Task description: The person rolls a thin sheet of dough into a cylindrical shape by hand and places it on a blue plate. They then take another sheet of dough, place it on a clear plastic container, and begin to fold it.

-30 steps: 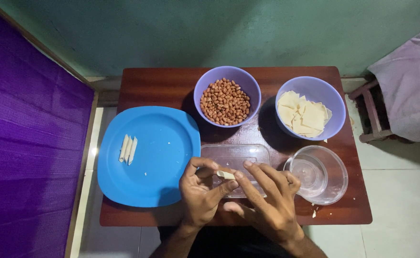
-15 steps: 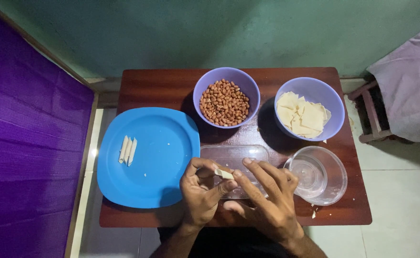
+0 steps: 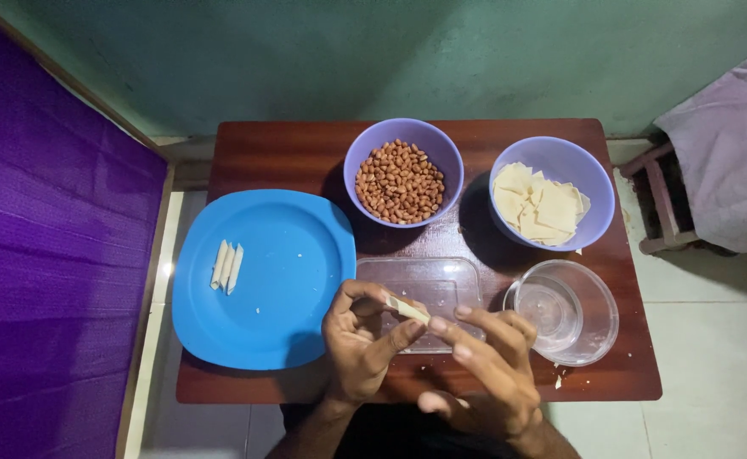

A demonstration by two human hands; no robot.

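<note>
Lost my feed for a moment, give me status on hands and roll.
Left hand pinches pale rolled wrapper over clear tray. Right hand open, fingertips beside the roll. Three finished rolls on blue plate. Nothing in the way.

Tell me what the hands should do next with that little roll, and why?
Probably lay the rolled pastry stick on the blue plate beside the three finished rolls. The left hand pinches it and it looks fully rolled, like those; the right hand hovers open.

A dark wooden desk (image 3: 305,149) stands against a green wall (image 3: 390,51); purple cloth (image 3: 42,280) hangs left, pale floor tiles (image 3: 713,357) lie right.
</note>
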